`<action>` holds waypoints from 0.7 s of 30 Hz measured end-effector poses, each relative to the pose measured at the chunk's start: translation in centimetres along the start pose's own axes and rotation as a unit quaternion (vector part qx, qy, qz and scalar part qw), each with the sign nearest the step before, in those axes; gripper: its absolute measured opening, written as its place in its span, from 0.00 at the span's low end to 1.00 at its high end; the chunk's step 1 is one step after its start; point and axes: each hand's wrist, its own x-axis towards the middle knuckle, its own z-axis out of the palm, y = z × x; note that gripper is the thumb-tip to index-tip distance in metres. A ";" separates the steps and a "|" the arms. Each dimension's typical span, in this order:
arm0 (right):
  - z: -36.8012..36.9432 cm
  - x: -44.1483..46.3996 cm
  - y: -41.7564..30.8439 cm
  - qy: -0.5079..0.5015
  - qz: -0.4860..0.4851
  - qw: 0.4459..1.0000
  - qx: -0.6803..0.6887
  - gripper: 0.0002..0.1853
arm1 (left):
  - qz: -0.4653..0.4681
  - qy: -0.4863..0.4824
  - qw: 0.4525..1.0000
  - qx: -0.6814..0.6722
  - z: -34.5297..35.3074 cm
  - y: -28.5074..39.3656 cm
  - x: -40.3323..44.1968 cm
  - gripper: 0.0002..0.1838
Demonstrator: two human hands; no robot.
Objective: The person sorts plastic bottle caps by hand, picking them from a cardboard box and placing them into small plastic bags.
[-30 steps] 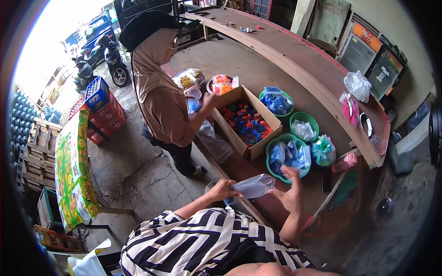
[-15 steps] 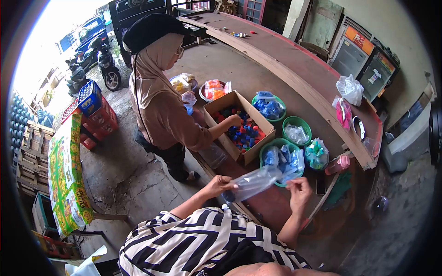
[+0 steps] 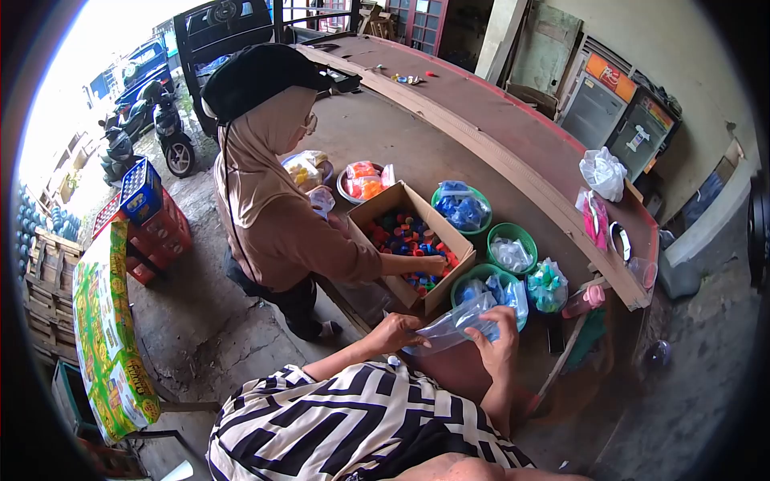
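A clear plastic bag stretches between my two hands, low over the near side of the table. My left hand has its fingers closed on the bag's left end. At the other end my right hand pinches the bag, thumb and fingertips together near its edge. Just beyond my hands stands a green basket with bags of blue contents. Past it is an open cardboard box with many red, blue and green bottle caps. A co-worker's hand reaches into the caps.
A co-worker stands left of the box. Around the box are another green basket, a bag with green contents and a bowl of orange bags. A pink bottle lies at right. Stacked crates stand at left.
My right hand has moved left and up along the bag, closer to my left hand. The co-worker's hand has shifted toward the box's near right corner. The whole view has tilted slightly.
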 end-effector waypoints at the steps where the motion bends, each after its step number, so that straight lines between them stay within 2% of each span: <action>1: 0.4 0.6 -0.5 0.056 0.011 0.998 -0.006 0.26 | 0.001 -0.002 1.000 -0.001 -0.4 -0.3 0.2 0.17; 3: 0.8 1.6 -1.1 0.094 0.040 0.995 0.009 0.26 | 0.008 -0.007 1.000 0.007 -1.2 -0.9 0.6 0.17; 5: 0.8 2.5 -0.6 0.079 0.012 0.994 -0.080 0.25 | 0.028 -0.014 0.999 0.034 -2.2 -1.3 1.2 0.17; 6: 1.0 2.8 -0.4 0.060 0.011 0.996 -0.071 0.20 | 0.043 -0.021 0.997 0.062 -2.6 -1.5 1.5 0.16; 10: 2.0 3.8 0.0 0.039 0.014 0.997 -0.059 0.15 | 0.050 -0.025 0.997 0.053 -3.8 -2.3 2.6 0.16; 12: 2.5 4.2 -0.2 0.053 0.045 0.998 -0.007 0.12 | 0.052 -0.019 0.998 0.044 -4.4 -2.6 2.8 0.17; 13: 2.9 4.1 -0.3 0.051 0.049 0.997 -0.008 0.12 | 0.049 -0.021 0.998 0.041 -4.6 -2.9 2.7 0.17; 15: 3.5 4.2 -0.3 0.068 0.145 0.987 0.020 0.11 | 0.047 -0.029 0.994 0.093 -5.3 -3.5 3.2 0.15; 17: 4.3 4.0 0.0 0.063 0.156 0.986 0.013 0.12 | 0.053 -0.029 0.994 0.091 -5.8 -4.2 3.3 0.15; 19: 5.3 4.2 -0.3 0.022 0.210 0.970 0.117 0.16 | 0.060 -0.031 0.994 0.089 -6.2 -4.8 3.1 0.15; 20: 5.5 4.4 -0.5 0.004 0.238 0.964 0.118 0.21 | 0.056 -0.029 0.996 0.057 -6.3 -5.0 2.9 0.16; 21: 6.0 4.4 -0.1 0.007 0.238 0.964 0.117 0.21 | 0.053 -0.025 0.998 0.025 -6.6 -5.3 2.9 0.18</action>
